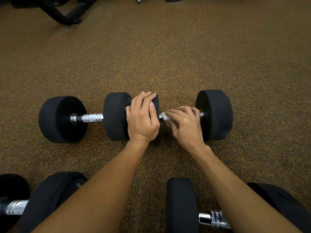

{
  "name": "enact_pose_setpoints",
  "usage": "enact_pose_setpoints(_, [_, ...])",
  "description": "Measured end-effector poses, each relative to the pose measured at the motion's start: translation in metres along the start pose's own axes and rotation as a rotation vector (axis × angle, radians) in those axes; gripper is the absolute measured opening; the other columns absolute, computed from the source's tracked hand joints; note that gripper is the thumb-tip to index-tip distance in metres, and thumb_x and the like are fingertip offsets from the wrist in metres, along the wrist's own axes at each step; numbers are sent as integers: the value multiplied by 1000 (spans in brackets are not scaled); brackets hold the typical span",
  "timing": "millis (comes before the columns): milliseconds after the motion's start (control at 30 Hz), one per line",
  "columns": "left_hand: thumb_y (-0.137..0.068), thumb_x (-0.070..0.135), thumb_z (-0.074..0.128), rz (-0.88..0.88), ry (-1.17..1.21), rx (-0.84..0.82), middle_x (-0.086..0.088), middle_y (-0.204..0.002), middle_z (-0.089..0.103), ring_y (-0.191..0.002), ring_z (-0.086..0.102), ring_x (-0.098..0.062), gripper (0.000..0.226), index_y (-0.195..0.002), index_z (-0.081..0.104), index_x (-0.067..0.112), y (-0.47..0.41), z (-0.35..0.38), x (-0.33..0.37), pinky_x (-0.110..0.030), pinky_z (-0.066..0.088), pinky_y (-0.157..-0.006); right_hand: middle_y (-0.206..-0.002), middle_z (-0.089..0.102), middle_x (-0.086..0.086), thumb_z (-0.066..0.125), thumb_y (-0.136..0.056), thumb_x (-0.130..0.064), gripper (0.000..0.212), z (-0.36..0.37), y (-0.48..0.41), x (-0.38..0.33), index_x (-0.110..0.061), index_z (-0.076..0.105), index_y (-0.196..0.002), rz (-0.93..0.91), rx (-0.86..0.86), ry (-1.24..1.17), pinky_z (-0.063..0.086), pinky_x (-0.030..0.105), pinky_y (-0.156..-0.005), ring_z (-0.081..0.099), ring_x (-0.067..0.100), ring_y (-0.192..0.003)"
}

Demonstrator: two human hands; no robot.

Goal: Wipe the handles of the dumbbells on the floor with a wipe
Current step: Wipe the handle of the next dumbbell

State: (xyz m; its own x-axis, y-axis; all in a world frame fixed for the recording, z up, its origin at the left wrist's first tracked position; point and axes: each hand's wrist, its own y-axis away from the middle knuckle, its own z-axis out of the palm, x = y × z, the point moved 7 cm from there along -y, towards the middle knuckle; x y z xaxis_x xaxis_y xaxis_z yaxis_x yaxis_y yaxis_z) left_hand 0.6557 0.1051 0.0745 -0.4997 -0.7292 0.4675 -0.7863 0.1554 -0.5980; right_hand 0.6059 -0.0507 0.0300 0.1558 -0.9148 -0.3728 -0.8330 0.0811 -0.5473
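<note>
Looking straight down now at a speckled brown-and-yellow rubber floor [168, 56], filling nearly the whole view. Catching a black equipment frame [67, 14] sitting at the top left, well apart from the action. Counting four black-headed dumbbells. Picking out two lying end to end across the middle, the far left dumbbell [62, 119] and the far right dumbbell [217, 113], neighbouring heads just beside each other or touching, hard telling which. Finding two more cropping in at the bottom edge, the near left dumbbell [55, 190] and the near right dumbbell [181, 204], both partly hidden under the forearms. Following two bare forearms reaching forward over that near pair. Watching the left hand [143, 118] resting palm down on the inner head of the far right dumbbell, fingers lying fairly straight over its top, thumb lying along its face, pressing rather than clutching, holding nothing. Moving across to the right hand [186, 123], wrapping over the chrome handle [161, 116] of that same dumbbell, between its two heads, fingers curling down around the bar and pinning a small white wipe [165, 117] against it. Spotting the wipe peeking out at the fingertips, near the inner-head end of the handle, touching the metal. Noting only slivers of that handle showing at either end of the hand.
</note>
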Motion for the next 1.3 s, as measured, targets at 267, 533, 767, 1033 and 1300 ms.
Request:
enact_pose_setpoints(267, [-107,21,44,-7,5,-1,6,-140,65,-137,54,-16,37,-134,70,22,1,-2,0,-32,37,-101,-113,76,-8,54,-106,-32,28,3,-7,4,-24,78,-118,189,-65,24,37,42,-103,59,20,-110])
enact_pose_setpoints(533, [-107,21,44,-5,12,0,6,-139,65,-137,54,-16,37,-134,70,21,0,-2,1,-34,38,-101,-100,72,1,50,-106,-26,28,2,-12,14,-17,76,-105,268,-90,40,38,39,-98,58,26,-101])
enact_pose_setpoints(767, [-107,23,42,-9,15,-4,7,-139,65,-137,54,-15,38,-134,69,22,1,-1,0,-35,39,-102,-101,73,3,48,-104,-27,32,0,-13,24,-16,77,-107,283,-107,25,40,41,-96,58,27,-100])
enact_pose_setpoints(1033, [-107,23,42,-8,12,-6,7,-139,65,-137,54,-16,38,-134,69,22,0,-1,0,-36,40,-102,-105,74,1,54,-105,-24,26,4,-9,21,-18,78,-114,236,-79,-6,44,42,-101,60,26,-103])
enact_pose_setpoints(1300, [-107,22,43,-4,9,-5,6,-139,65,-137,54,-16,38,-133,70,22,1,-1,0,-37,41,-102,-117,75,-2,63,-105,-23,24,5,5,9,-14,79,-121,92,69,-139,46,46,-111,62,18,-114])
